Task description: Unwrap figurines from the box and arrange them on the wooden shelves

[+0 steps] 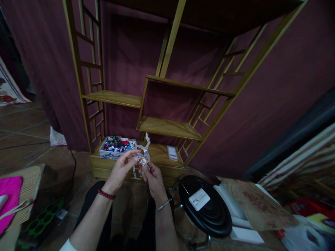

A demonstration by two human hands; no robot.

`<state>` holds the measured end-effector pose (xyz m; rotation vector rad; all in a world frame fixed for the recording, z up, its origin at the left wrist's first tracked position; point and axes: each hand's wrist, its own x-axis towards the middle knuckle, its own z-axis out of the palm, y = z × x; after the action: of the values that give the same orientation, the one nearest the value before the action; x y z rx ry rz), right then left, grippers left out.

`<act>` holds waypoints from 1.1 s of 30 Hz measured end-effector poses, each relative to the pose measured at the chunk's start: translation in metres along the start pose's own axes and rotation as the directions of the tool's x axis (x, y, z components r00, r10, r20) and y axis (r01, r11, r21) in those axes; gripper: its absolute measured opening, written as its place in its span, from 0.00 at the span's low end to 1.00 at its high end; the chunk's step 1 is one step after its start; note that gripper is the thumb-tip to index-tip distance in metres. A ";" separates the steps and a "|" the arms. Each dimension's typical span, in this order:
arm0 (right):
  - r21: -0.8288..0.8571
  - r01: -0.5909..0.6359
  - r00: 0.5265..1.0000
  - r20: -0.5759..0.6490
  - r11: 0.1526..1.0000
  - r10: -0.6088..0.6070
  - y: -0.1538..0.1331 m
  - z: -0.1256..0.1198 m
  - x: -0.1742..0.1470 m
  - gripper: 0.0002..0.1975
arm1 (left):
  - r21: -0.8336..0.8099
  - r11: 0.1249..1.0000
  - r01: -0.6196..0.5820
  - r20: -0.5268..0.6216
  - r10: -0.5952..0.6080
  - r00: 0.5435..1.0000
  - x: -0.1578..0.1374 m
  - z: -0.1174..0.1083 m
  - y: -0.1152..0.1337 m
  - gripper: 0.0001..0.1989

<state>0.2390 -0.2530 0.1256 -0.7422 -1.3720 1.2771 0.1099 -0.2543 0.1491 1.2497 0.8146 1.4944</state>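
A clear, glassy deer figurine with branching antlers is held upright between my two hands, in front of the low shelf. My left hand, with a red bead bracelet at the wrist, closes its fingertips on the figurine's left side. On the lower right side, my right hand pinches it, a silver bangle around that wrist. Thin transparent legs hang below the fingers. Just beyond my left hand, a patterned box full of small colourful objects sits on the shelf's bottom board.
A wooden display shelf with stepped boards stands ahead against a dark red curtain. On its bottom board lies a white card. A black round stool with a white packet is at right; a woven mat with pink cloth is at left.
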 end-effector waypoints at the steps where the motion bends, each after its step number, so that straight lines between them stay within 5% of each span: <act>1: 0.006 -0.005 1.000 -0.006 1.000 0.005 0.000 0.000 0.000 0.14 | 0.003 1.000 0.007 0.000 -0.007 1.000 0.000 0.000 0.000 0.16; 33: 0.125 -0.105 0.990 -0.077 0.987 0.115 0.002 0.003 0.004 0.16 | -0.096 0.991 0.095 -0.082 -0.103 0.991 0.000 -0.005 -0.021 0.20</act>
<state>0.2350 -0.2501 0.1254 -0.7873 -1.1893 1.3871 0.1106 -0.2479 0.1287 1.0675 0.8435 1.4971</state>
